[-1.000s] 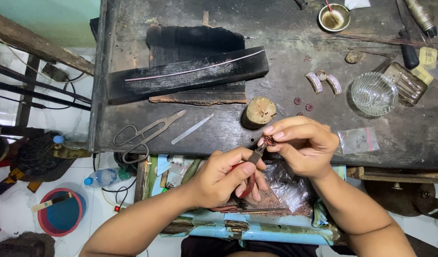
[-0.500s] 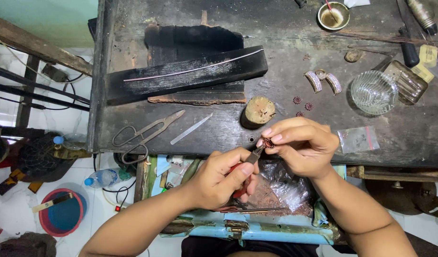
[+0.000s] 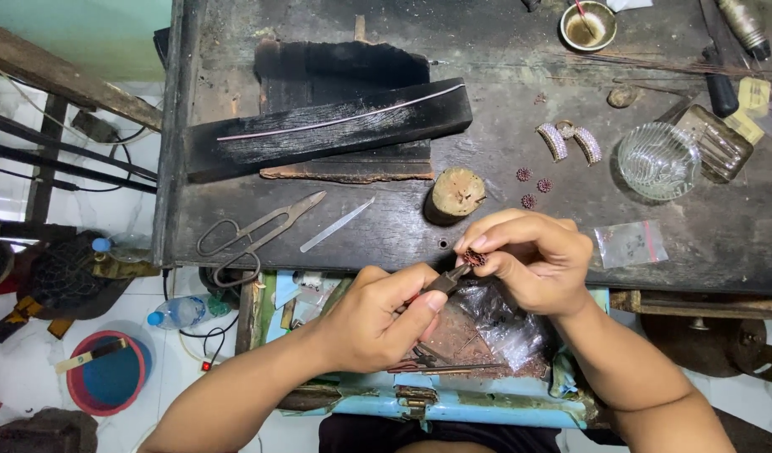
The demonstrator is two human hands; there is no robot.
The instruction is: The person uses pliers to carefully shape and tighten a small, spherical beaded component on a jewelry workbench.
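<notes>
My left hand (image 3: 377, 319) grips a pair of small pliers (image 3: 446, 281) whose tip points up and right. My right hand (image 3: 528, 260) pinches a small round reddish jewellery piece (image 3: 474, 257) at the pliers' tip. Both hands meet just in front of the dark workbench's (image 3: 486, 143) near edge, above an open drawer (image 3: 453, 394). Three similar small reddish pieces (image 3: 532, 186) lie on the bench beyond my right hand, beside a short wooden stump (image 3: 454, 195).
Metal shears (image 3: 256, 233) and a thin file (image 3: 335, 225) lie at the bench's left front. A charred wooden block (image 3: 335, 126) spans the middle. A glass dish (image 3: 657, 161), two curved studded pieces (image 3: 570, 141), a small plastic bag (image 3: 629, 243) and a metal bowl (image 3: 587, 25) sit right.
Both hands stay together at the bench edge; the fingers shift slightly around the small piece and the pliers.
</notes>
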